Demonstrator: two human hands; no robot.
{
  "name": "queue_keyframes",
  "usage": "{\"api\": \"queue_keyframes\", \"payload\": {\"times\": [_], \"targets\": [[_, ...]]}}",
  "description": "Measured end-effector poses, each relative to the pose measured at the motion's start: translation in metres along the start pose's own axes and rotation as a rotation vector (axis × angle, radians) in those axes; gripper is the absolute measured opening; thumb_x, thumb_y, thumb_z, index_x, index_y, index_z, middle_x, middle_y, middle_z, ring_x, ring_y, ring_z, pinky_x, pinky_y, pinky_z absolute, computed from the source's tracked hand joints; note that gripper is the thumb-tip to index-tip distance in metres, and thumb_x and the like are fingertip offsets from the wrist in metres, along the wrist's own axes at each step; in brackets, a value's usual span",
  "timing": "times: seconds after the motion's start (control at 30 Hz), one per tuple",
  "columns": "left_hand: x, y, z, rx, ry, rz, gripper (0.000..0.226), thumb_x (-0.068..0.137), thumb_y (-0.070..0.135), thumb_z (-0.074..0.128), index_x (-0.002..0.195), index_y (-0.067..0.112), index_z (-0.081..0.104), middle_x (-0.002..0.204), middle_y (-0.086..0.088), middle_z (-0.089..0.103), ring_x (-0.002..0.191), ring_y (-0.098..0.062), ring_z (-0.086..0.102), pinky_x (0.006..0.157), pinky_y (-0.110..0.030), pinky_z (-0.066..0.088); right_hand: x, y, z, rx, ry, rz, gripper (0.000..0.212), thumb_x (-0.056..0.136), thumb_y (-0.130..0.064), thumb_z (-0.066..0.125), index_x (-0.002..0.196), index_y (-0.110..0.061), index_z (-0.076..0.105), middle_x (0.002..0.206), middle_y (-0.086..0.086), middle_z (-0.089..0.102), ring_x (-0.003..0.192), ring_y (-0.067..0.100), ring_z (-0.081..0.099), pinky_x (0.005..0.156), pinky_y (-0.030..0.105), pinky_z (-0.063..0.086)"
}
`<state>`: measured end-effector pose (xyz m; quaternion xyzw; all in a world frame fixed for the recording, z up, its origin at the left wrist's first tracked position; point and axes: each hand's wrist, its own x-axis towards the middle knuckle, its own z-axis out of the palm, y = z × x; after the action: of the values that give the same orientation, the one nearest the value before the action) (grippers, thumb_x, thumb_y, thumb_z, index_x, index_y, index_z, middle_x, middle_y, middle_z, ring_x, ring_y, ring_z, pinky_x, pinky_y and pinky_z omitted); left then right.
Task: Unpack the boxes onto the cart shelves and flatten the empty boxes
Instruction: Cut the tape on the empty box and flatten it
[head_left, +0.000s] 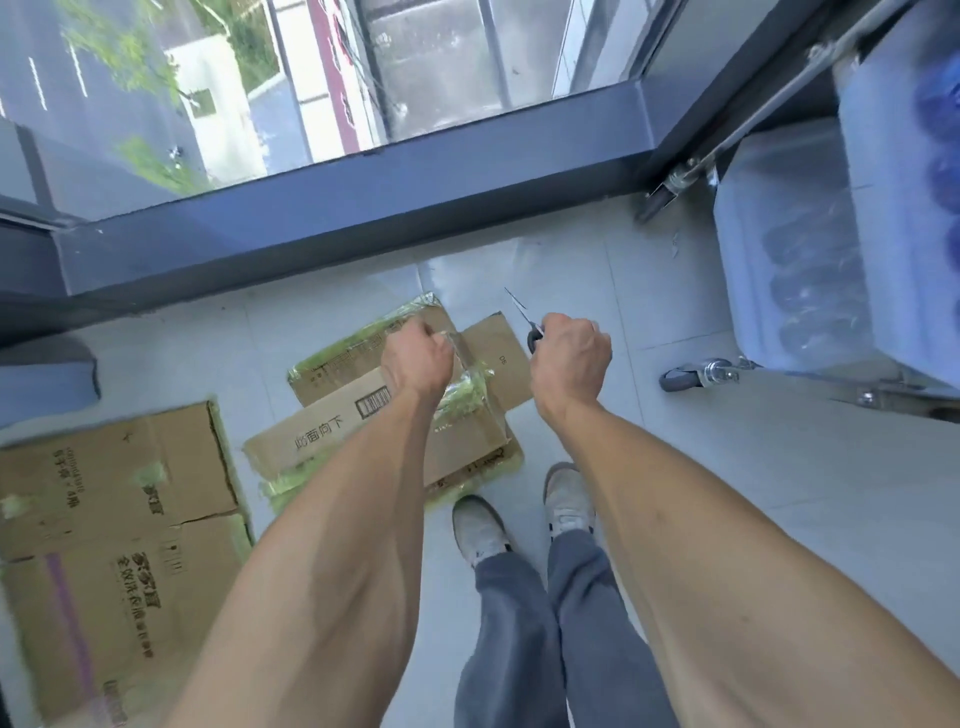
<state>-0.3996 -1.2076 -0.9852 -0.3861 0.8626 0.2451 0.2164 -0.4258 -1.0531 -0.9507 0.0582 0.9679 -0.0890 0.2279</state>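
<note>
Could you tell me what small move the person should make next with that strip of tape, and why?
Probably set the clear tape strip aside. The left hand pinches it, seemingly already free of the flattened boxes on the floor, while the right hand grips scissors, blade pointing away. Both hands are occupied, so dropping the strip would free one.

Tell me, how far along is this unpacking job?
Mostly done, it seems. Flattened boxes lie on the floor, another beside them, and the cart holds wrapped bottles. The left hand pinches clear tape; the right hand grips scissors. No full boxes show.
</note>
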Motion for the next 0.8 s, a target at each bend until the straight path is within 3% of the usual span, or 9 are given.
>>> {"api": "queue_keyframes", "payload": {"times": [0.07,0.13,0.27,0.37,0.47,0.53,0.63,0.8], "targets": [[0.023,0.008,-0.018,-0.022,0.025,-0.001,0.022,0.093,0.015,0.047,0.106,0.014,0.066,0.092,-0.005,0.069,0.073,-0.022,0.058,0.058,-0.025,0.043,0.012,-0.022,-0.004,-0.052,0.032,-0.093,0.025,0.091,0.005,0.049,0.084,-0.015,0.063,0.059,0.001,0.033,0.078,0.024,0.036,0.066,0.033,0.031],[0.051,0.013,-0.034,-0.093,0.028,-0.011,0.031,0.095,0.017,0.051,0.123,0.014,0.063,0.109,-0.006,0.068,0.085,-0.023,0.059,0.067,-0.023,0.041,0.030,-0.043,0.000,-0.080,0.020,-0.197,0.026,0.088,0.009,0.049,0.084,-0.012,0.063,0.058,0.001,0.032,0.078,0.023,0.036,0.062,0.032,0.031],[0.114,0.018,-0.038,-0.306,0.002,-0.128,0.030,0.092,0.012,0.052,0.119,0.008,0.066,0.122,-0.012,0.067,0.105,-0.027,0.067,0.094,-0.027,0.051,0.077,-0.066,0.017,-0.106,0.052,-0.275,0.027,0.091,0.006,0.053,0.073,-0.014,0.052,0.056,0.001,0.030,0.079,0.022,0.037,0.058,0.031,0.030],[0.143,0.030,-0.018,-0.072,0.062,-0.076,0.032,0.093,0.011,0.052,0.123,0.010,0.061,0.124,-0.010,0.062,0.111,-0.027,0.061,0.087,-0.025,0.044,0.121,-0.072,0.028,-0.187,0.089,-0.328,0.031,0.087,0.009,0.053,0.072,-0.016,0.046,0.057,0.000,0.030,0.080,0.021,0.036,0.057,0.032,0.028],[0.167,0.042,0.007,0.295,0.123,0.223,0.038,0.094,0.015,0.053,0.131,0.009,0.048,0.133,-0.015,0.047,0.118,-0.031,0.049,0.088,-0.038,0.044,0.159,-0.081,0.043,-0.267,0.058,-0.488,0.032,0.073,0.012,0.057,0.074,-0.017,0.044,0.060,-0.002,0.030,0.082,0.022,0.036,0.060,0.033,0.028],[0.193,0.051,0.025,0.425,0.115,0.364,0.044,0.095,0.015,0.053,0.137,0.010,0.042,0.142,-0.015,0.038,0.125,-0.032,0.043,0.089,-0.042,0.044,0.187,-0.087,0.057,-0.291,0.058,-0.553,0.032,0.071,0.011,0.059,0.080,-0.018,0.050,0.066,-0.001,0.039,0.091,0.025,0.045,0.063,0.035,0.029],[0.229,0.069,0.038,0.413,0.098,0.422,0.025,0.099,0.021,0.047,0.121,0.009,0.050,0.133,-0.012,0.042,0.120,-0.030,0.043,0.085,-0.043,0.044,0.228,-0.097,0.073,-0.284,0.096,-0.594,0.028,0.082,0.007,0.052,0.092,-0.018,0.061,0.084,0.003,0.061,0.103,0.028,0.051,0.067,0.035,0.030],[0.264,0.085,0.052,0.361,0.203,0.423,0.023,0.101,0.020,0.040,0.112,0.005,0.054,0.132,-0.012,0.045,0.121,-0.029,0.043,0.083,-0.042,0.045,0.282,-0.111,0.088,-0.188,0.173,-0.643,0.030,0.086,0.009,0.042,0.094,-0.014,0.061,0.093,0.008,0.064,0.101,0.030,0.051,0.072,0.036,0.027]]}}
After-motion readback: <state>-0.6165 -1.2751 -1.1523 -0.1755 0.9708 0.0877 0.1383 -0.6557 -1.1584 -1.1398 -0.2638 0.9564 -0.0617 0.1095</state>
